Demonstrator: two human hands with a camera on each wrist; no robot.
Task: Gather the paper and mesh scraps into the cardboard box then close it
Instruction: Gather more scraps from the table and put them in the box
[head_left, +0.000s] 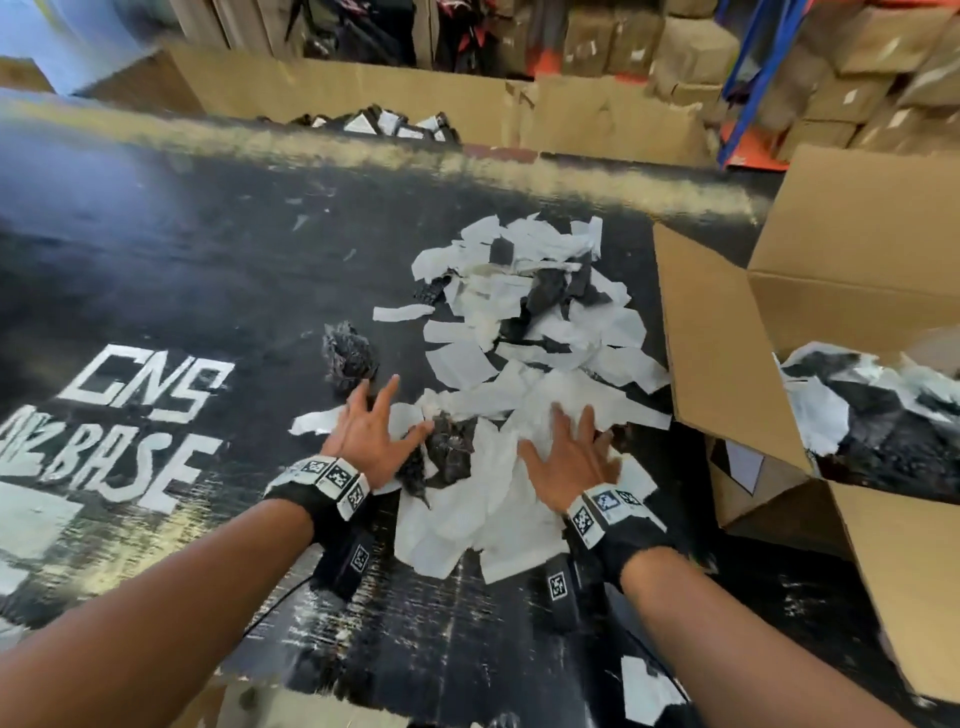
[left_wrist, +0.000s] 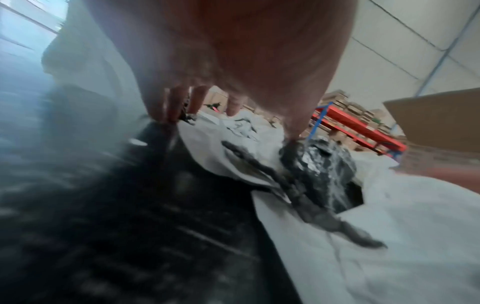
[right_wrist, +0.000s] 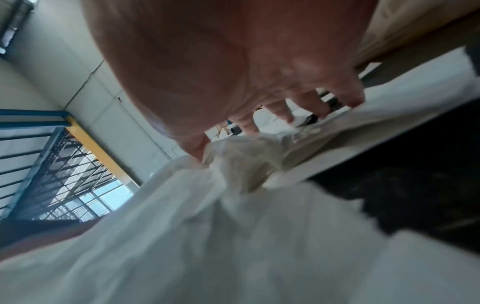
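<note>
A pile of white paper scraps (head_left: 519, 322) mixed with black mesh pieces lies on the black table (head_left: 208, 260). The open cardboard box (head_left: 722, 343) stands to the pile's right, its flaps up, with scraps inside (head_left: 857, 410). My left hand (head_left: 387, 415) is spread on the pile's near left edge, its thumb against a crumpled mesh lump (head_left: 449, 449). My right hand (head_left: 563, 447) lies spread on the paper beside that lump. In the left wrist view my left hand (left_wrist: 233, 111) points down with its thumb on the mesh lump (left_wrist: 319, 164). In the right wrist view my right hand (right_wrist: 272, 123) touches rumpled paper (right_wrist: 241, 164).
A separate mesh wad (head_left: 348, 356) sits just beyond my left hand. One paper scrap (head_left: 649, 691) lies near the table's front edge. Beyond the table stands a large cardboard bin (head_left: 597, 114) holding scraps, with stacked cartons (head_left: 857, 78) at back right. White lettering (head_left: 145, 395) marks the table's left.
</note>
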